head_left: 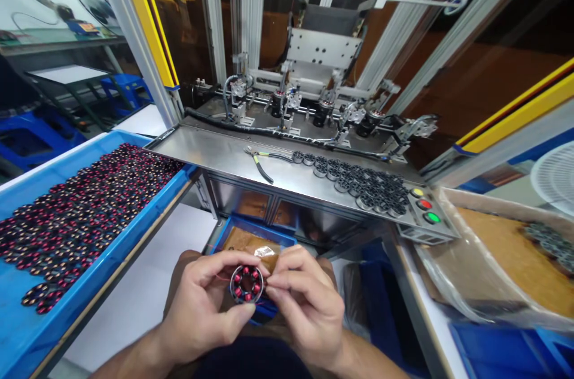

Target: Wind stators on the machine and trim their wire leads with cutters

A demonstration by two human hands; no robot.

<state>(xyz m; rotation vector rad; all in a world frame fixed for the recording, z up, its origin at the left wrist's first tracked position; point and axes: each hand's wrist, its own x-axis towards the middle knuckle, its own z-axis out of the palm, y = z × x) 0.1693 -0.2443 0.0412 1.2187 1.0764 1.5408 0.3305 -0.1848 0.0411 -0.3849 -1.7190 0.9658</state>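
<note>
Over my lap, my left hand (pixel 210 301) holds a wound motor stator (pixel 246 284) between thumb and fingers. This small ring has red wire coils on its inner teeth, and its open face is turned up toward me. Thin loose red wire sticks out by its left side. My right hand (pixel 307 295) is closed in a pinch right at the stator's right edge; what lies between those fingertips is too small to make out. Below and beyond my hands sits a blue bin (pixel 228 226) with brown lining and a piece of clear plastic.
Many wound stators fill a blue tray (pixel 107 256) on the left. On the machine's metal ledge (pixel 201 152) lie cutting pliers (pixel 260 165) and several rows of bare stator cores (pixel 359 182). A button box (pixel 426 211) and a lined carton (pixel 502 253) are at right. Winding fixtures (pixel 323 111) stand behind.
</note>
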